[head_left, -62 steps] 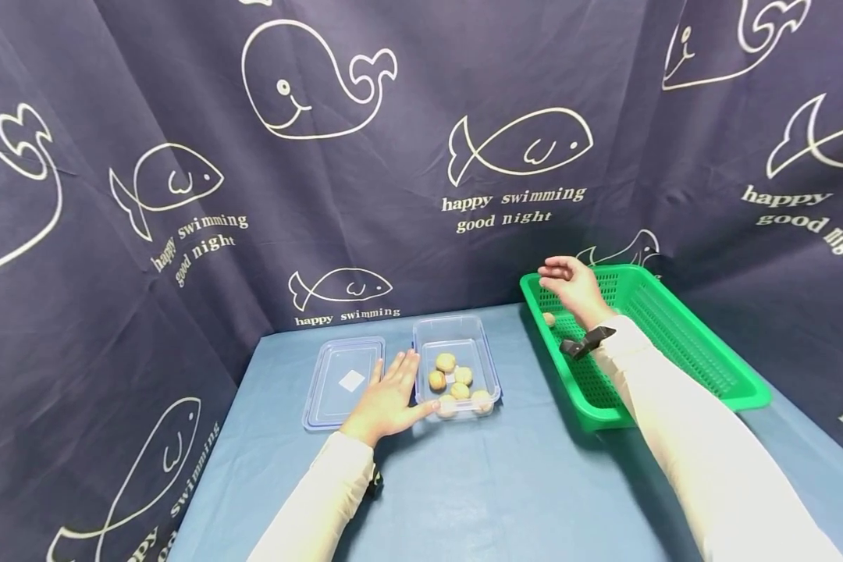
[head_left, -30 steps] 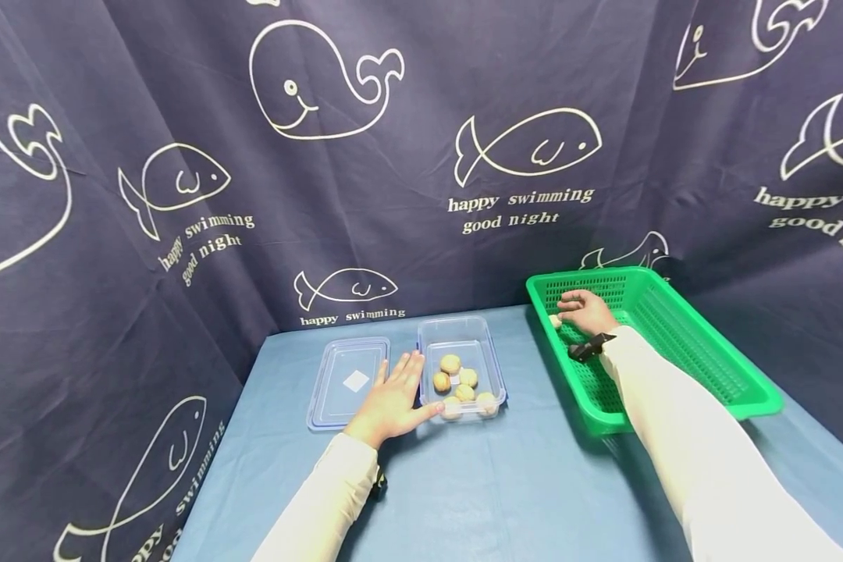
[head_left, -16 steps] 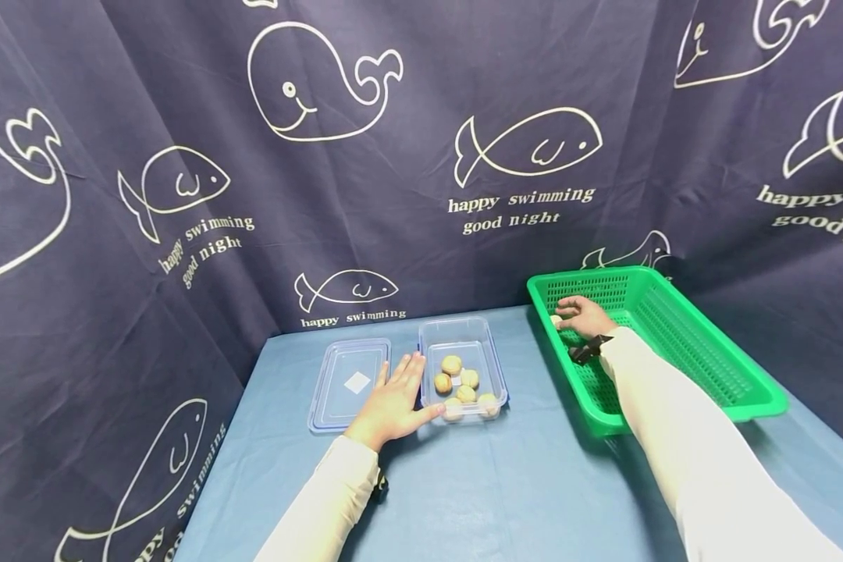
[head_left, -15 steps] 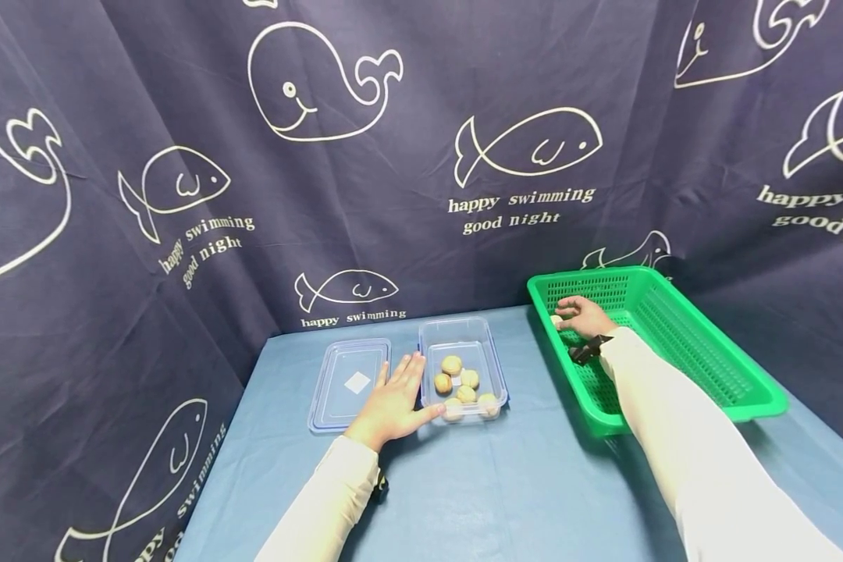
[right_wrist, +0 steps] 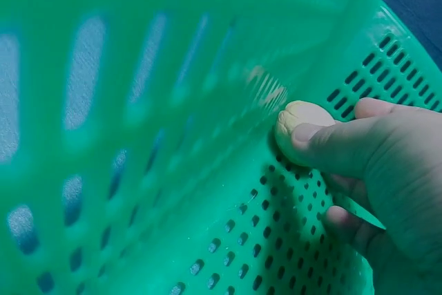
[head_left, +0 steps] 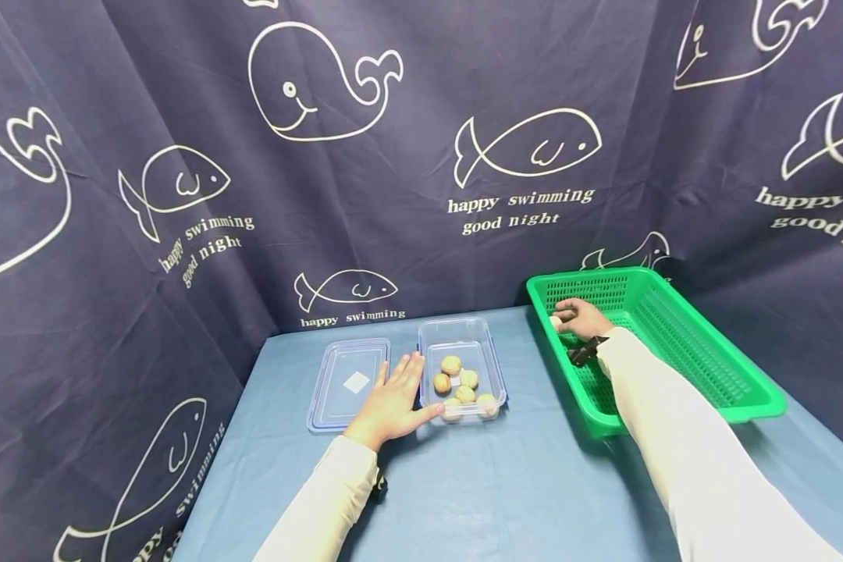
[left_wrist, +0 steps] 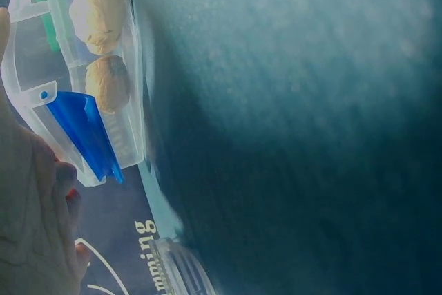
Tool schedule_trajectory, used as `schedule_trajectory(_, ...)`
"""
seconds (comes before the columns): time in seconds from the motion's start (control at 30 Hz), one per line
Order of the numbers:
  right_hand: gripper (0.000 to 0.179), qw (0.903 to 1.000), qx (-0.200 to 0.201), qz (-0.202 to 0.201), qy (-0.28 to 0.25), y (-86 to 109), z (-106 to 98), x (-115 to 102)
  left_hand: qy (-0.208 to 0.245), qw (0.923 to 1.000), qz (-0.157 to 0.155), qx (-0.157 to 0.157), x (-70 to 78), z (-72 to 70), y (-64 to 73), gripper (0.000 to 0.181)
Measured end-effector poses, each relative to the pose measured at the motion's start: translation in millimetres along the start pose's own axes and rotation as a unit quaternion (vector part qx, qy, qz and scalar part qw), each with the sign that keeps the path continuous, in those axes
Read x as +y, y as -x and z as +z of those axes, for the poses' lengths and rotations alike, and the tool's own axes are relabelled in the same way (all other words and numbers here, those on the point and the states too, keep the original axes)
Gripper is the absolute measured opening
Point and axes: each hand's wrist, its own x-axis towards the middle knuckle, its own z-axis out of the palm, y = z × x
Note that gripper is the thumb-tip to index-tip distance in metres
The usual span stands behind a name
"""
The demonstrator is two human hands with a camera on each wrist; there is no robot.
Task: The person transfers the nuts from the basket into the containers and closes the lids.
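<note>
My right hand (head_left: 585,318) is down inside the green basket (head_left: 581,396), near its left wall. Thumb and fingers pinch a pale, ridged walnut (right_wrist: 301,129), which sits low by the basket wall in the right wrist view. My left hand (head_left: 388,407) lies with fingers spread and straight against the left side of a clear plastic container (head_left: 495,355), its thumb at the front corner. Several walnuts (head_left: 451,364) rest in the container, mostly toward its front. A blue clip (left_wrist: 84,132) on the container's side shows beside the left hand in the left wrist view.
A clear lid (head_left: 333,390) with a blue edge and a white label lies on the blue tablecloth (head_left: 492,492), left of the container. Behind the table hangs a dark curtain (head_left: 421,234) with fish and whale drawings.
My right hand has come down from above the basket's rim to the walnut inside and now pinches it. The left hand has stayed at the container. The head view has shifted slightly.
</note>
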Motion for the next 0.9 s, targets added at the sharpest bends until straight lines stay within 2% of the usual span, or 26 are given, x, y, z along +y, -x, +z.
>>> schedule_trajectory(0.17,0.058,0.9999,0.007,0.001,0.012,0.9,-1.0,-2.8,-0.005,1.0000,0.000,-0.001,0.4,0.1,-1.0,0.101)
schedule_trajectory(0.37,0.056,0.9994,-0.005,-0.014,0.032,0.8,-1.8,-4.9,-0.001,1.0000,-0.001,-0.003,1.1,-0.8,0.0,0.100)
schedule_trajectory(0.67,0.055,0.9982,0.007,-0.057,-0.016,-3.6,-7.9,7.4,-0.005,1.0000,-0.002,-0.004,-0.5,2.1,0.2,0.101)
schedule_trajectory(0.9,0.059,0.9989,0.044,-0.001,0.018,4.7,-9.5,-15.1,0.002,1.0000,0.000,-0.004,0.4,0.3,0.3,0.101)
